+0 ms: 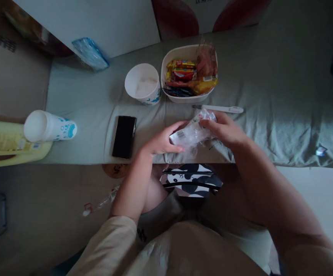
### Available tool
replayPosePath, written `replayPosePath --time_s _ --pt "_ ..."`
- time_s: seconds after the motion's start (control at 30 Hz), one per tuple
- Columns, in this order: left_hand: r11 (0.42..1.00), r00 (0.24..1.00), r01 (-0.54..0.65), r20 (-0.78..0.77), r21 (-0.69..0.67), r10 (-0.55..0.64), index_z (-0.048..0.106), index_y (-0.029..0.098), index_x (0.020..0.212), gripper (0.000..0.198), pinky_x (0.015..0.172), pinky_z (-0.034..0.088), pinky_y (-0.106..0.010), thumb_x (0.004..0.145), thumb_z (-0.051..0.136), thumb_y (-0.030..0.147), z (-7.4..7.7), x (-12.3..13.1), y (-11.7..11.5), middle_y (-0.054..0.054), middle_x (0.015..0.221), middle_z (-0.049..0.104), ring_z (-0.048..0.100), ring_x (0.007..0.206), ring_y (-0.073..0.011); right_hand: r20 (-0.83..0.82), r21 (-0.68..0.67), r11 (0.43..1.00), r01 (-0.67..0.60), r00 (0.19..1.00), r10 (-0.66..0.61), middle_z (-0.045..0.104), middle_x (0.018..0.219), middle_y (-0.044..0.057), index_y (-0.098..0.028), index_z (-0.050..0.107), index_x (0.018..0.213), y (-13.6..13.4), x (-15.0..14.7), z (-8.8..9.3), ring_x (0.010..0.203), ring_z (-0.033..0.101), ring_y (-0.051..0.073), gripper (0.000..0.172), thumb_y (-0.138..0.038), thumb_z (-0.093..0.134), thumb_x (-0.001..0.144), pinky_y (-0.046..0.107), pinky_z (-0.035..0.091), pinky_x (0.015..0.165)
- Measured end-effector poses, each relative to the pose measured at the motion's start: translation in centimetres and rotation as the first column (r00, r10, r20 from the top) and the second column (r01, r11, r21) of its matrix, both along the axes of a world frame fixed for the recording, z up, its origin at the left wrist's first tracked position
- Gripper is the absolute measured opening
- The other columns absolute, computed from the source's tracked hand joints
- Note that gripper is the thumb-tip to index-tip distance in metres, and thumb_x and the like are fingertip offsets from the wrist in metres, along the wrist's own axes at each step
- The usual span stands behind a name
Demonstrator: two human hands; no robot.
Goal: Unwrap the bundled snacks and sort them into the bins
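My left hand [162,142] and my right hand [225,130] both grip a clear crinkled plastic packet [191,132] with a barcode label, held just above the front edge of a cloth-covered surface [270,115]. The left fingers close on its near left end. The right fingers pinch its upper right end. What is inside the packet is not clear.
A white bowl [166,63] of snack packets and a white paper cup [142,84] stand behind my hands. A white knife-like tool [221,109] lies by the bowl. A black phone [124,137] lies left, a tipped cup [48,126] and yellow bottle [2,143] farther left.
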State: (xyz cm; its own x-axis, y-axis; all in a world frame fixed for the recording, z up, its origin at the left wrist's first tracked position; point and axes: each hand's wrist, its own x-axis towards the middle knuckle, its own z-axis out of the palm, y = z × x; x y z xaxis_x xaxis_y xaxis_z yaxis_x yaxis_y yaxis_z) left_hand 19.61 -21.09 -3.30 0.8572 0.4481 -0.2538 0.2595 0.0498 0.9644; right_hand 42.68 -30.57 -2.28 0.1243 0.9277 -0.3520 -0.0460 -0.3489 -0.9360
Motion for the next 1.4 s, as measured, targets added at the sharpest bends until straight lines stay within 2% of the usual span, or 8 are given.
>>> replayPosePath --time_s 0.23,0.4,0.57,0.8,0.97,1.13,1.3,1.4 --pt "0.99 0.989 0.084 -0.13 0.11 -0.069 0.063 0.012 0.138 0.067 0.112 0.053 -0.049 0.074 0.078 0.026 0.6 0.3 -0.7 -0.016 0.137 0.071 0.069 0.124 -0.0312 0.206 0.085 0.962 -0.261 0.949 0.24 0.067 0.084 0.004 -0.019 0.066 0.096 -0.7 0.4 0.0 0.075 0.056 0.018 0.045 -0.06 0.074 0.081 0.032 0.045 0.067" --pt "0.983 0.986 0.168 -0.003 -0.072 -0.169 0.059 0.012 0.143 0.076 0.107 0.056 -0.043 0.073 0.082 0.033 0.3 0.1 -0.8 -0.019 0.14 0.068 0.066 0.129 -0.0326 0.29 0.129 0.965 -0.227 0.939 0.182 0.067 0.087 0.004 -0.019 0.065 0.102 -0.4 0.7 -0.6 0.078 0.059 0.02 0.045 -0.056 0.074 0.079 0.036 0.049 0.074" --pt "0.999 0.995 -0.039 -0.097 -0.02 0.037 0.062 0.013 0.128 0.059 0.109 0.052 -0.042 0.072 0.076 0.027 -0.1 1.7 -1.5 -0.015 0.132 0.069 0.066 0.122 -0.0282 0.37 0.226 0.965 -0.134 0.928 0.042 0.069 0.094 0.005 -0.019 0.063 0.111 0.0 0.0 -1.1 0.084 0.063 0.023 0.052 -0.056 0.076 0.077 0.041 0.052 0.081" --pt "0.903 0.945 -0.311 0.003 -0.295 0.327 0.065 0.017 0.11 0.053 0.08 0.051 -0.028 0.063 0.081 0.034 0.1 2.8 -2.2 -0.003 0.097 0.07 0.064 0.088 -0.0181 -0.008 0.289 0.922 0.256 0.964 -0.266 0.068 0.115 0.009 -0.03 0.058 0.126 -0.1 0.6 -2.4 0.089 0.068 0.024 0.052 -0.07 0.045 0.096 0.038 0.057 0.069" --pt "0.815 0.91 -0.334 0.063 -0.474 0.409 0.063 0.019 0.104 0.056 0.064 0.047 -0.023 0.058 0.087 0.037 0.1 3.0 -2.0 0.001 0.084 0.065 0.059 0.07 -0.0122 -0.096 0.3 0.943 0.144 0.988 -0.12 0.069 0.122 0.006 -0.031 0.057 0.127 0.1 0.3 -2.2 0.108 0.068 0.027 0.048 -0.051 0.064 0.084 0.045 0.061 0.088" --pt "0.805 0.921 -0.283 0.087 -0.521 0.38 0.062 0.019 0.106 0.059 0.066 0.049 -0.024 0.057 0.091 0.038 0.3 2.9 -1.7 0.0 0.086 0.068 0.062 0.073 -0.0126 -0.285 0.286 0.957 0.05 0.958 0.035 0.069 0.134 0.006 -0.03 0.056 0.133 0.0 -1.0 -1.0 0.121 0.067 0.028 0.065 -0.049 0.076 0.075 0.044 0.06 0.097" --pt "0.896 0.968 -0.147 0.126 -0.42 0.218 0.064 0.017 0.109 0.058 0.069 0.046 -0.024 0.062 0.091 0.039 0.4 3.0 -1.9 -0.002 0.091 0.068 0.059 0.076 -0.0127 -0.232 0.226 0.973 0.04 0.973 0.014 0.074 0.115 0.008 -0.024 0.066 0.122 -0.2 -1.1 -1.4 0.111 0.069 0.029 0.064 -0.069 0.077 0.078 0.042 0.061 0.09" --pt "0.93 0.986 -0.06 0.124 -0.363 0.112 0.062 0.017 0.114 0.06 0.076 0.048 -0.025 0.063 0.089 0.036 0.1 3.2 -2.1 -0.003 0.098 0.068 0.06 0.083 -0.0142 -0.138 0.216 0.975 0.053 0.99 -0.024 0.074 0.116 0.007 -0.025 0.07 0.12 -0.3 -0.7 -1.5 0.108 0.069 0.028 0.059 -0.068 0.079 0.079 0.044 0.06 0.094"
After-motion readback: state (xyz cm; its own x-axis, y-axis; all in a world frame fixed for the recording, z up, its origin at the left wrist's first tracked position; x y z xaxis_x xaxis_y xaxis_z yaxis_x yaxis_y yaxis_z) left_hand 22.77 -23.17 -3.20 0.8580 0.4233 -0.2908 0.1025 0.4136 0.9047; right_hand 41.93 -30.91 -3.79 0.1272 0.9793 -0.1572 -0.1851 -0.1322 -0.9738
